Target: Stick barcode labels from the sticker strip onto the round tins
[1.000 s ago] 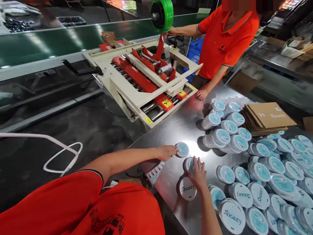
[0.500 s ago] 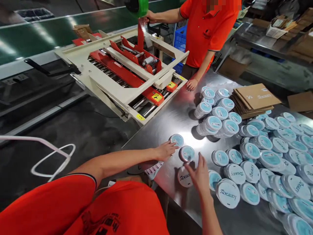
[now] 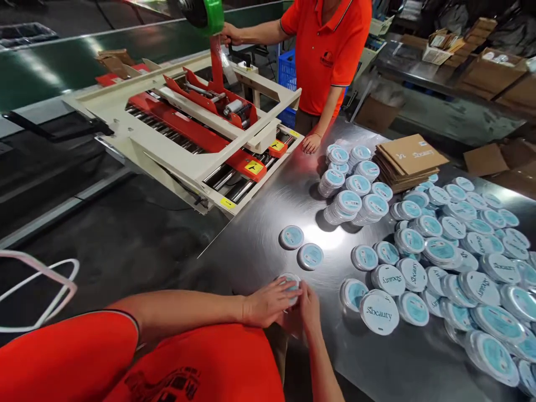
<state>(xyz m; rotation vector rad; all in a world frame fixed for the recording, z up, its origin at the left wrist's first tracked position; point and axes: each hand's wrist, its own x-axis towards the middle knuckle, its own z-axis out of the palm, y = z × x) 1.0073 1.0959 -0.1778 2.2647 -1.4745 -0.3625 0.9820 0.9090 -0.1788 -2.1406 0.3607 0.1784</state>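
Close to my body, at the edge of the metal table (image 3: 259, 234), my left hand (image 3: 268, 301) and my right hand (image 3: 309, 310) are closed together around a round, flat container (image 3: 290, 276). My left fingers lie across its top, while my right fingers grip its right side. Just beyond sit two round containers with blue labels, the farther one (image 3: 292, 237) on the left and the nearer one (image 3: 310, 256) on the right. To the right of my right hand lies a container (image 3: 379, 312) showing a white "beauty" face.
Stacked containers (image 3: 347, 202) stand toward the back, beside flat cardboard boxes (image 3: 412, 155). Many loose containers (image 3: 481, 287) cover the table's right side. A machine with rollers (image 3: 234, 145) adjoins the table, and a co-worker in an orange shirt (image 3: 330, 50) stands behind it.
My left hand has left the farther container and come toward my body. My right hand has moved left and nearer, meeting it at the round container. The view has shifted right.
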